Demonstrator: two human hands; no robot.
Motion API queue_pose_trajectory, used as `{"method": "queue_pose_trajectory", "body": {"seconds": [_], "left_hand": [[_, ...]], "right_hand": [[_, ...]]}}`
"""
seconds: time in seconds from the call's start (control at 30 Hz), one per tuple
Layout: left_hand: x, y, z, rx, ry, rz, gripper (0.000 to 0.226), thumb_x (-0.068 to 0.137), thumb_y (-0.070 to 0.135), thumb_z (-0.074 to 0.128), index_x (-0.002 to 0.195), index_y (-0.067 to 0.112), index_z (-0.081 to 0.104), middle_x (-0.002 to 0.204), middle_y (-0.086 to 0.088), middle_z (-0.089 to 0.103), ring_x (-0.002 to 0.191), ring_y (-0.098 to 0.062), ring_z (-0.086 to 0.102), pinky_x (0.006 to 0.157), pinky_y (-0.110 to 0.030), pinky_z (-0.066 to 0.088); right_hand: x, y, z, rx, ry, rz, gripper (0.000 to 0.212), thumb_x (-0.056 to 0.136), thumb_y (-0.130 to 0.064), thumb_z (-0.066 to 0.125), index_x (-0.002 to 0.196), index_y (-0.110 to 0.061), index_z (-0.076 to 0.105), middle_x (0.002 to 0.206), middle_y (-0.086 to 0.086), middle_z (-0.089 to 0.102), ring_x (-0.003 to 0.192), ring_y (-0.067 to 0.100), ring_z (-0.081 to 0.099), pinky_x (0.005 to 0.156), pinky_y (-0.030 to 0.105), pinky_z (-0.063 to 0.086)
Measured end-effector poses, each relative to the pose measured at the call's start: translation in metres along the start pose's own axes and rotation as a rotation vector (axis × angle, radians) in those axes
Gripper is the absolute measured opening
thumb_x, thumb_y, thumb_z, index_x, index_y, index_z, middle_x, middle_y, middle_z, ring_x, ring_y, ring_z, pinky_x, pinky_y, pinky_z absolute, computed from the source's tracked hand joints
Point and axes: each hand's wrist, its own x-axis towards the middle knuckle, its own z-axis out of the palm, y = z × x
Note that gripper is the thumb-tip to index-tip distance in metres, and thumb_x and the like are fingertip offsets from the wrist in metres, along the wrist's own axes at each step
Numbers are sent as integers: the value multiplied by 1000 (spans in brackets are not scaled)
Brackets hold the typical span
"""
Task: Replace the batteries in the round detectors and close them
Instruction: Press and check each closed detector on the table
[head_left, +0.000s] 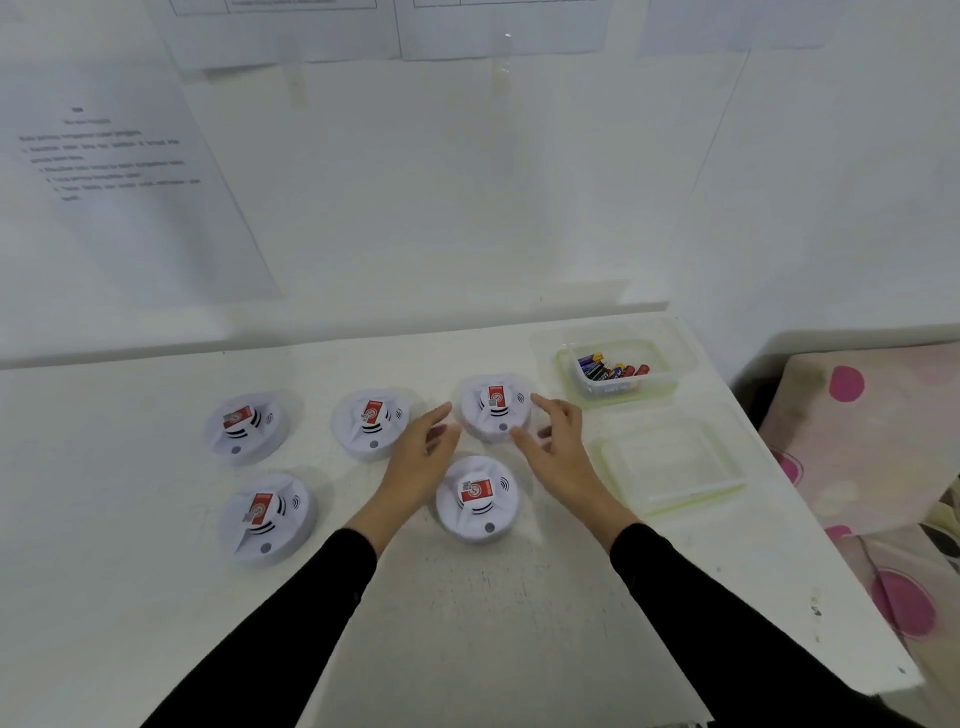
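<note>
Detectors (496, 408): white moulded plastic, smooth, with a low sheen. Each bears a red and white printed label (475, 490), seemingly paper, matt.
Table (467, 597): white, matt, faintly speckled and scuffed.
Container (670, 382) and lid (670, 467): clear plastic with greenish rims, glossy.
Batteries (613, 369): coloured wraps, shiny.
Wall sheet (119, 171): white printed paper, matt.
Tape strip (296, 78): translucent, slightly glossy.
Sleeves (291, 613): black cloth, matt.
Cover (857, 441): soft cloth, pink-spotted print.
</note>
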Motion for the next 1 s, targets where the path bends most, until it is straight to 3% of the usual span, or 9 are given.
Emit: {"method": "queue_pose_trajectory", "body": {"seconds": [0.1, 0.23, 0.33, 0.43, 0.5, 0.6, 0.67, 0.8, 1.0], "left_hand": [[-35, -18, -5, 63, 77, 30, 38, 101, 29, 54, 138, 21, 52, 135, 3, 53, 126, -15, 50, 103, -26, 43], [-62, -40, 1, 331, 138, 10, 52, 100, 38, 52, 145, 12, 45, 153, -1, 37, 143, -20, 23, 111, -21, 15], [-75, -44, 10, 386, 115, 84, 57, 96, 53, 44, 139, 16, 54, 155, -5, 37, 146, -20, 19, 111, -18, 7], [-80, -44, 14, 311, 151, 126, 55, 96, 50, 46, 139, 18, 54, 153, -1, 41, 144, -20, 26, 114, -23, 14], [-82, -44, 12, 210, 156, 165, 46, 101, 43, 50, 142, 23, 51, 147, 11, 45, 139, -10, 35, 115, -23, 26], [-89, -43, 7, 142, 106, 225, 42, 103, 38, 47, 144, 32, 46, 133, 29, 52, 120, 15, 48, 95, -4, 37], [-91, -41, 6, 106, 90, 222, 44, 103, 34, 49, 147, 30, 46, 128, 37, 51, 115, 23, 48, 89, -1, 38], [-94, -43, 6, 88, 107, 235, 47, 100, 37, 53, 146, 27, 48, 128, 32, 58, 114, 15, 54, 92, -9, 45], [-92, -49, 7, 131, 123, 253, 46, 101, 39, 51, 147, 30, 47, 104, 39, 63, 91, -7, 60, 81, -23, 52]], "right_hand": [[-38, 12, 2, -75, -69, -13, 42, 95, -31, 58, 134, -31, 45, 129, -7, 35, 114, 14, 42, 100, 24, 37], [-67, 23, 9, -351, -83, -58, 56, 90, -55, 47, 139, -27, 47, 135, -7, 37, 122, 11, 27, 107, 23, 20], [-77, 23, 16, -404, -79, -110, 67, 81, -67, 40, 138, -33, 46, 136, -10, 39, 129, 12, 25, 106, 20, 14], [-82, 20, 15, -330, -48, -143, 57, 87, -54, 57, 138, -32, 45, 134, -13, 45, 126, 7, 28, 105, 18, 15], [-86, 19, 14, -199, -45, -111, 55, 87, -41, 67, 137, -34, 43, 131, -18, 47, 121, 5, 28, 105, 23, 23], [-87, 22, 13, -114, -54, -73, 60, 83, -42, 72, 133, -42, 39, 127, -17, 55, 122, 8, 37, 105, 31, 32], [-87, 26, 14, -128, -51, -96, 61, 78, -50, 71, 130, -45, 38, 121, -16, 61, 120, 8, 49, 107, 38, 33], [-89, 25, 14, -148, -49, -106, 63, 73, -53, 68, 128, -46, 37, 115, -18, 63, 119, 7, 48, 106, 31, 23], [-92, 20, 17, -231, -6, -128, 65, 74, -50, 66, 132, -47, 35, 105, -29, 54, 115, 6, 41, 102, 23, 16]]}}
